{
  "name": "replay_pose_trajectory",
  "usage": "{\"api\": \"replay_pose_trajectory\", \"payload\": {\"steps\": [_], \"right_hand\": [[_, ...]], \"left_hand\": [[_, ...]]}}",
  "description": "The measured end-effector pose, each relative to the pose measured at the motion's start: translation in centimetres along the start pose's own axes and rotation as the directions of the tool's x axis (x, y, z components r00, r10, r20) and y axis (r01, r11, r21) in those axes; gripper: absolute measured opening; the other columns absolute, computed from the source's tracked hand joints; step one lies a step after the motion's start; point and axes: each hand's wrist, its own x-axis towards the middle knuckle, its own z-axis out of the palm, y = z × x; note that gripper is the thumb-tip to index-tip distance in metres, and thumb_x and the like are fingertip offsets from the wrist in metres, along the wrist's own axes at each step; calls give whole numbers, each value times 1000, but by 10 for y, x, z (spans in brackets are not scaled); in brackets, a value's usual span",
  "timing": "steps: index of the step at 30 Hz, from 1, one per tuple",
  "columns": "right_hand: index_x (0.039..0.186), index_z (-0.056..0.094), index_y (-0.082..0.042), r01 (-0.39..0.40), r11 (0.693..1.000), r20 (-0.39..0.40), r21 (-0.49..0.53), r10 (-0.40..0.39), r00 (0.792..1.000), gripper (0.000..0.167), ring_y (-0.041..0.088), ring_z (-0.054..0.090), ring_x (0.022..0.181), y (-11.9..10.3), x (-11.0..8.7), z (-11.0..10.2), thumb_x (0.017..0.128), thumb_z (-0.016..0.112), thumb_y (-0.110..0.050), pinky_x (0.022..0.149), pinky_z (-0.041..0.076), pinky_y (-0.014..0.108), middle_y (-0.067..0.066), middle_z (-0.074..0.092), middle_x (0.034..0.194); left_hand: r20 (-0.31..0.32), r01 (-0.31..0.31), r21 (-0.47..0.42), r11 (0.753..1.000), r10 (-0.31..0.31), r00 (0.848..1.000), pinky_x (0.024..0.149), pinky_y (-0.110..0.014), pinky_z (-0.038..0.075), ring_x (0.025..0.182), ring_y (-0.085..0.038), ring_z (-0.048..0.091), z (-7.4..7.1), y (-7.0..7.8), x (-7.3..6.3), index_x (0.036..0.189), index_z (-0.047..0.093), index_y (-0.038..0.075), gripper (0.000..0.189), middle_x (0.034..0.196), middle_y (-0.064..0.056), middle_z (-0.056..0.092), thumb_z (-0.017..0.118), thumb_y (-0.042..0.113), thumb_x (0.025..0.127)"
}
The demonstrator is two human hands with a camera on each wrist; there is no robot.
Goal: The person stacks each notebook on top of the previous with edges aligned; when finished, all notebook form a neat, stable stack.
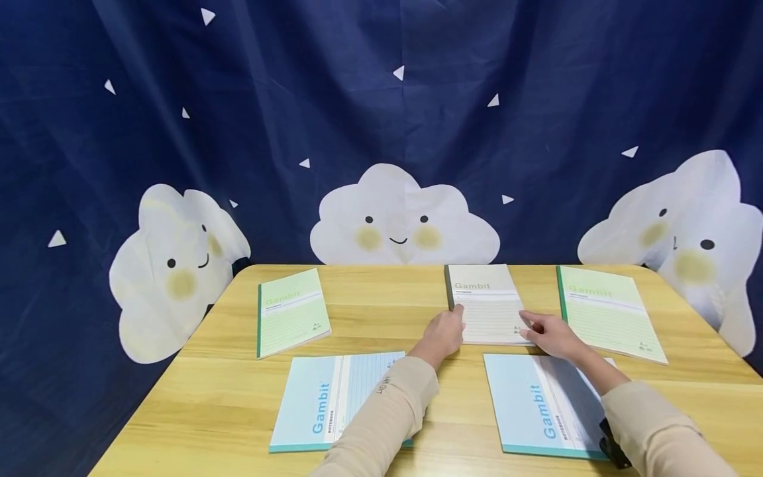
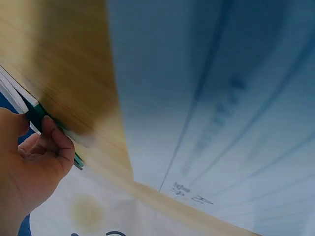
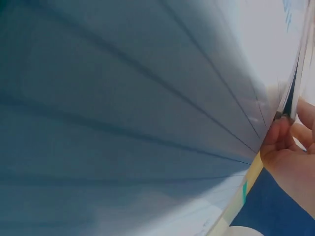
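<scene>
A grey-white notebook (image 1: 490, 311) with a dark spine lies near the back edge of the table, right of centre. At its spine side, my left hand (image 1: 442, 336) pinches the edge between thumb and curled fingers, as the left wrist view shows. The opposite long edge is pinched by my right hand (image 1: 553, 336), near the lower corner. Close under the wrist cameras, the blue notebooks fill much of both wrist views.
Two blue notebooks, one front left (image 1: 304, 404) and one front right (image 1: 518, 397), lie beneath my forearms. Green notebooks lie at the left (image 1: 292, 318) and right (image 1: 614, 318). A dark blue curtain (image 1: 357, 119) with clouds hangs behind the wooden table (image 1: 197, 404).
</scene>
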Motion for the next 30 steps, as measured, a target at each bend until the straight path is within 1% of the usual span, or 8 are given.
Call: {"api": "replay_pose_trajectory", "payload": {"steps": [4,6,8,10,16,19,23,30], "right_hand": [[132,40,15,63,994,35,-93,-60,998,48,7,28,46,-2,2,5,92,53,-9,46,28,22,-2,35,53],[132,39,16,80,987,50,-137,-73,996,48,8,34,49,-1,4,8,93,52,-8,50,31,23,6,45,56],[132,38,16,83,982,61,-168,-74,995,48,13,47,59,-2,4,9,93,52,-8,56,36,26,21,60,75],[131,38,17,93,978,69,-185,-82,994,48,15,48,66,-2,4,10,93,52,-9,61,37,29,23,61,84],[126,49,12,136,945,-18,-298,-148,989,43,17,48,62,-1,-9,-1,90,56,-11,59,40,30,9,56,73],[123,53,9,110,917,-120,-383,-167,979,40,26,56,71,9,-19,-15,88,59,-11,61,46,39,18,60,85],[122,52,10,20,912,-206,-409,-114,972,40,32,56,75,31,-33,-35,88,59,-12,61,46,44,24,58,91],[112,54,14,-93,884,-366,-457,-91,926,34,44,52,79,79,-62,-57,88,58,-10,66,42,55,33,54,94]], "left_hand": [[12,-33,109,993,32,999,48,-19,42,57,-9,51,1,-2,0,129,44,15,33,82,-3,63,46,24,98],[17,-56,163,985,54,998,46,-19,40,55,-10,48,1,-4,-1,127,45,15,30,78,-2,60,45,24,98],[17,-72,217,973,70,997,49,-19,43,60,-10,52,3,-5,-2,128,45,16,32,81,-2,60,49,20,96],[11,-74,272,960,74,997,56,-20,47,67,-10,56,5,-5,-3,132,43,18,39,86,-1,62,53,19,93],[-120,-38,435,900,100,988,63,-23,48,70,-11,57,2,-1,-4,134,36,23,47,84,2,61,54,24,91],[-145,-31,411,911,98,985,67,-23,49,76,-11,58,-8,9,-3,138,33,23,45,93,2,62,46,30,95],[-175,-67,331,941,131,976,71,-23,51,87,-11,61,-16,32,-2,137,38,22,40,103,2,62,38,34,99],[-227,-132,255,958,192,955,80,-20,46,95,-9,54,-10,74,-5,138,38,24,43,108,3,57,43,35,96]]}}
